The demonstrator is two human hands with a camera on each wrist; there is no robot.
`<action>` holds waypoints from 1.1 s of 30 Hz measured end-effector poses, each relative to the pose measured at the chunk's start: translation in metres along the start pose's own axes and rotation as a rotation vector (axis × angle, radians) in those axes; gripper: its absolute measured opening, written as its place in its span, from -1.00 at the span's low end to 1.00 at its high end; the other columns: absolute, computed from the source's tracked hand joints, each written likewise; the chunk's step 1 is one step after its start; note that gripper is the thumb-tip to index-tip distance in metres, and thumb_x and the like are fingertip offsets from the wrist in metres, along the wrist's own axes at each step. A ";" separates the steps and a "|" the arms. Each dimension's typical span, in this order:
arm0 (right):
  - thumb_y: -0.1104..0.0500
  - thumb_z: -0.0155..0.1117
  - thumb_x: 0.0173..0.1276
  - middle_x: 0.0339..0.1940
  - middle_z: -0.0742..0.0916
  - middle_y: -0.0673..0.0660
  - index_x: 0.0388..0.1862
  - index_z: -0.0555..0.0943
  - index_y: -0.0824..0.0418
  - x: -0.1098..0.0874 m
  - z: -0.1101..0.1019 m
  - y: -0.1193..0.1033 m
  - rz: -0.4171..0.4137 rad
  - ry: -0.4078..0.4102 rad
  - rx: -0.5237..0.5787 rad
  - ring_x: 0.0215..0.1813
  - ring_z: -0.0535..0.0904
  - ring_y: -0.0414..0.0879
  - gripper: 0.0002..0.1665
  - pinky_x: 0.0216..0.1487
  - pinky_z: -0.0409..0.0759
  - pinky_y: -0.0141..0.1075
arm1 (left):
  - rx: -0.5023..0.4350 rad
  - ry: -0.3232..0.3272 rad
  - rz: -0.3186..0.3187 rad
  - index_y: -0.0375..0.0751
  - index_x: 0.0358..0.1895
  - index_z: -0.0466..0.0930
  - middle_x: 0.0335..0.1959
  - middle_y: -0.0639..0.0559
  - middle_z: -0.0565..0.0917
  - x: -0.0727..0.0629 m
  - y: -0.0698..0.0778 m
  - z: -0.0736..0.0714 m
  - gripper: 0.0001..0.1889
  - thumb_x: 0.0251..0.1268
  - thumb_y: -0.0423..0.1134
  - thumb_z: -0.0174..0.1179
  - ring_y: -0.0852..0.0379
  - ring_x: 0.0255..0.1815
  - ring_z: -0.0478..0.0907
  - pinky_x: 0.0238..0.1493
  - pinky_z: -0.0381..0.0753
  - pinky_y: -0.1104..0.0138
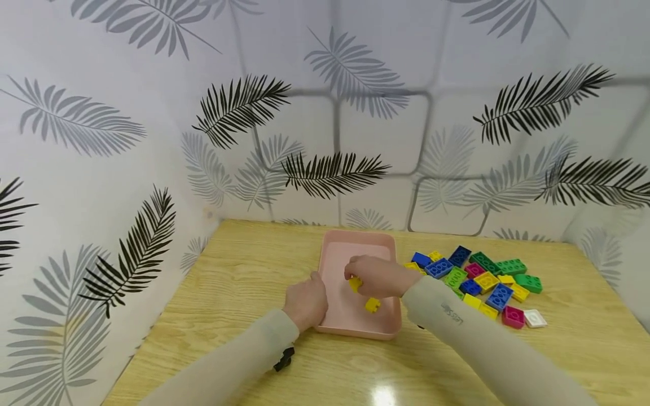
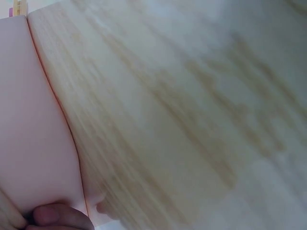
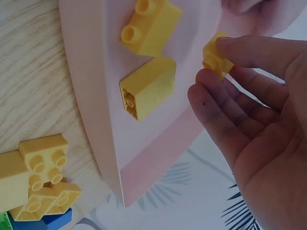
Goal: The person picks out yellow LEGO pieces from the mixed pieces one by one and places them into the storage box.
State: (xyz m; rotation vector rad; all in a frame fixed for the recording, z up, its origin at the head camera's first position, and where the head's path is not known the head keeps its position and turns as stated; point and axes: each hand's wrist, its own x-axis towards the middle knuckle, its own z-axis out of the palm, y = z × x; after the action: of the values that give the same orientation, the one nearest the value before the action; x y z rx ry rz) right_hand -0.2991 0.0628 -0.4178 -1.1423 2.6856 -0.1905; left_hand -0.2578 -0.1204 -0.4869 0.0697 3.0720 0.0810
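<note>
A shallow pink tray rests on the wooden table. My left hand grips its left wall; in the left wrist view the fingers curl at the rim. Over the tray's inside, my right hand pinches a small yellow toy brick between thumb and fingers. Two more yellow bricks lie in the tray in the right wrist view: a studded brick and, touching it, a brick on its side with its hollow underside showing.
Right of the tray spreads a loose pile of toy bricks: a green brick, a blue brick, a magenta brick, a white brick and several others. A leaf-patterned wall covering stands behind the table.
</note>
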 end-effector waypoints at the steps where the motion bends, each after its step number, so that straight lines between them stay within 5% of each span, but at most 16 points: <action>1: 0.28 0.38 0.32 -0.03 0.69 -0.05 0.07 0.69 0.11 0.001 0.001 0.000 0.001 -0.005 -0.002 -0.07 0.57 -0.20 -0.66 0.14 0.59 -0.29 | 0.002 0.003 0.002 -0.48 0.36 0.31 -0.45 -0.13 0.68 0.000 0.000 0.000 -0.42 0.46 -0.14 0.15 0.06 -0.57 0.60 -0.43 0.67 0.12; 17: 0.24 0.48 0.26 0.00 0.69 -0.03 0.11 0.68 0.07 0.002 0.008 -0.005 0.022 -0.039 0.013 -0.09 0.57 -0.19 -0.58 0.15 0.60 -0.28 | 0.023 0.004 0.010 -0.45 0.38 0.32 -0.41 -0.13 0.71 0.001 0.000 0.002 -0.40 0.45 -0.10 0.15 0.06 -0.56 0.62 -0.41 0.69 0.12; 26: 0.24 0.45 0.30 -0.02 0.71 0.07 0.05 0.71 0.15 -0.027 0.004 0.008 -0.054 0.077 0.010 -0.03 0.65 -0.04 -0.67 0.08 0.64 -0.18 | 0.014 -0.017 -0.001 -0.45 0.45 0.26 -0.49 -0.11 0.66 0.000 0.001 0.001 -0.36 0.44 -0.13 0.15 0.11 -0.59 0.54 -0.37 0.69 0.12; 33: 0.21 0.42 0.32 0.01 0.71 0.05 0.08 0.70 0.11 -0.058 0.004 0.027 0.053 0.122 0.058 -0.07 0.67 -0.07 -0.66 0.01 0.68 -0.16 | 0.016 -0.014 0.002 -0.45 0.45 0.25 -0.56 -0.09 0.60 -0.001 0.002 0.000 -0.36 0.44 -0.14 0.14 0.12 -0.63 0.50 -0.42 0.67 0.13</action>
State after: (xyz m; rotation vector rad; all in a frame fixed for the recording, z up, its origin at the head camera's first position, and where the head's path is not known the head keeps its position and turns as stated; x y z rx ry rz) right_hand -0.2779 0.1231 -0.4186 -1.0743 2.7924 -0.3368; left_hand -0.2563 -0.1189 -0.4872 0.0731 3.0594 0.0555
